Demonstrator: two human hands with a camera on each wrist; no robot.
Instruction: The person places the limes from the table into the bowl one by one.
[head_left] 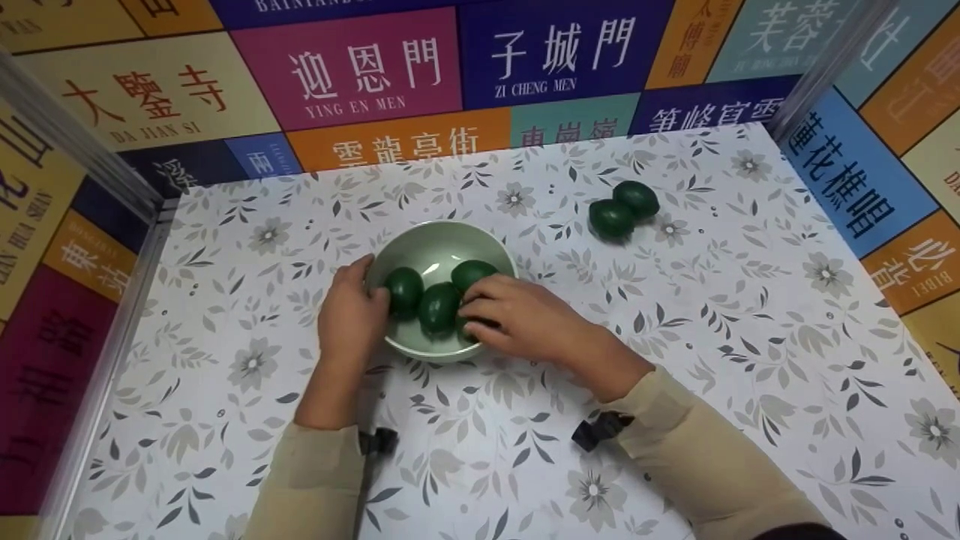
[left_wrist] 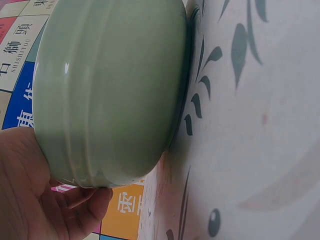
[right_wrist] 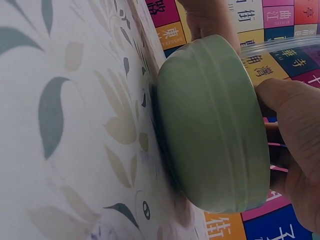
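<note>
A light green bowl (head_left: 427, 240) stands on the table with several smooth, dark green oval fruits in it. My left hand (head_left: 351, 311) grips the bowl's left rim, thumb at the inner edge beside one dark green fruit (head_left: 404, 292). In the left wrist view, the fingers of the left hand (left_wrist: 22, 185) curve against the outside of the bowl (left_wrist: 115, 95). Over the right side of the bowl, my right hand (head_left: 517, 315) holds a dark green fruit (head_left: 474, 330), partly hidden by its fingers. From the right wrist view, the right hand (right_wrist: 297, 145) is at the rim, its fingertips hidden inside.
Two more dark green fruits (head_left: 624, 210) lie together on the table toward the back right. A white cloth with grey leaves and flowers covers the table (head_left: 750, 315). Panels with coloured blocks of lettering (head_left: 360, 75) stand along the back and both sides.
</note>
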